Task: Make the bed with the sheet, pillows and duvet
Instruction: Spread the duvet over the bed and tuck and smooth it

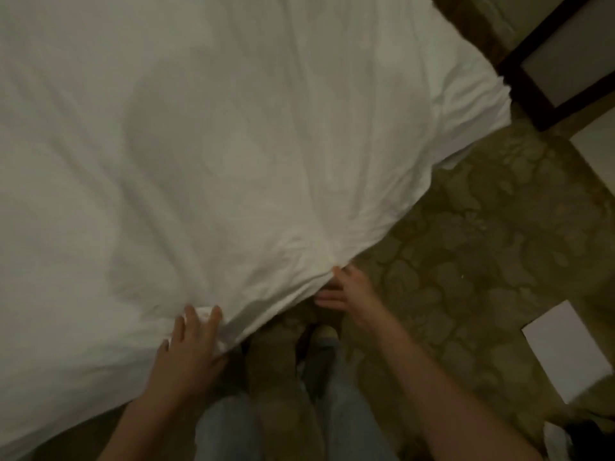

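**Head view: 2 hands at the near edge of the white bedding**

Head camera looks down on a bed covered by white bedding (213, 154), wrinkled and spread across the whole top; whether this layer is the sheet or the duvet cannot be told. Its near edge runs diagonally from the lower left up toward the right corner of the bed, where the cloth bunches in folds.

At that near edge the left hand (186, 347) lies with fingers spread and fairly straight, fingertips resting on a small bunched fold of the cloth. It presses rather than pinches, as far as the blurred frame shows.

Just beside it, further along the same edge, the right hand (346, 291) reaches under the overhang. Its upper fingers touch the hem while the others point beneath it; whether they grip cloth cannot be told.

Below, 2 legs in blue jeans (229, 427) stand on patterned carpet (466, 261). Dark-framed furniture (532, 78) stands off the bed's right corner.
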A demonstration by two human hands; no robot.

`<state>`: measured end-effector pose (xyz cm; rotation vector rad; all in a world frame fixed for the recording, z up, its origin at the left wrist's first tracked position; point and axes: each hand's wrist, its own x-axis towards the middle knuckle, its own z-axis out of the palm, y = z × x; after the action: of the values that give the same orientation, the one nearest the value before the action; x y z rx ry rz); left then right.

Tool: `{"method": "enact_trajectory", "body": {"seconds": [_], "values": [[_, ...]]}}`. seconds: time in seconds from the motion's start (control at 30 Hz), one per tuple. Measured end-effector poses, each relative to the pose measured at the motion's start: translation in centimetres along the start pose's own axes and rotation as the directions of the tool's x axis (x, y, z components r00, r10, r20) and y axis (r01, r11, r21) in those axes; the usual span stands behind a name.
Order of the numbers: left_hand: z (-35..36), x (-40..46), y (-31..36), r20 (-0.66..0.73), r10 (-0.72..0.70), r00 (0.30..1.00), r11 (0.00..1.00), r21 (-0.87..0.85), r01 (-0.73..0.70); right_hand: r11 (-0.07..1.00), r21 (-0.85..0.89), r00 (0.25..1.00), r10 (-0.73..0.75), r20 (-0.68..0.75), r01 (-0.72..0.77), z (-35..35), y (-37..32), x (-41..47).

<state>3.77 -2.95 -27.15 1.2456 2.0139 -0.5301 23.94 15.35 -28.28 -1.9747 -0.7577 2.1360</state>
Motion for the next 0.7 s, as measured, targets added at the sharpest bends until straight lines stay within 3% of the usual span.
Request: {"method": "enact_trajectory", "body": {"seconds": [0.07, 0.13, 0.23, 0.33, 0.4, 0.47, 0.53, 0.7], "values": [[1.3, -0.2, 3.1, 0.138, -0.036, 0.99, 0.999, -0.029, 0.04, 0.885, -0.451, 0.985, 0.164, 0.061, -0.119, -3.1, 0.4, 1.3], [0.8, 0.6, 6.8, 0.133, -0.019, 0.991, 0.98, -0.195, 0.045, 0.791, -0.597, 0.975, 0.213, 0.066, -0.132, -6.6, -1.1, 1.9], [-1.6, 3.7, 12.4, 0.0, -0.009, 1.0, 0.868, -0.496, 0.008, 0.93, -0.344, 0.99, 0.143, 0.005, -0.133, -10.8, -5.7, 4.2], [-6.3, 7.8, 18.3, -0.214, -0.026, 0.976, 0.706, -0.696, -0.134, 0.994, -0.101, 0.984, -0.064, -0.167, 0.047, -12.9, -11.4, 7.4], [-9.7, 11.1, 21.6, -0.446, 0.006, 0.895, 0.696, -0.641, -0.324, 0.986, 0.089, 0.976, -0.124, -0.18, 0.141, -13.2, -15.7, 9.4], [-12.8, 14.2, 24.5, -0.577, 0.095, 0.811, 0.745, -0.499, -0.442, 0.939, 0.314, 0.985, -0.104, -0.135, 0.142, -12.6, -20.0, 10.5], [-15.4, 16.9, 27.1, -0.606, 0.163, 0.778, 0.782, -0.402, -0.477, 0.894, 0.431, 0.989, -0.069, -0.131, 0.119, -11.7, -22.2, 11.4], [-18.7, 20.4, 32.1, -0.601, 0.24, 0.762, 0.898, -0.161, -0.41, 0.863, 0.499, 0.99, -0.002, -0.139, 0.072, -11.0, -23.8, 11.6]]}}
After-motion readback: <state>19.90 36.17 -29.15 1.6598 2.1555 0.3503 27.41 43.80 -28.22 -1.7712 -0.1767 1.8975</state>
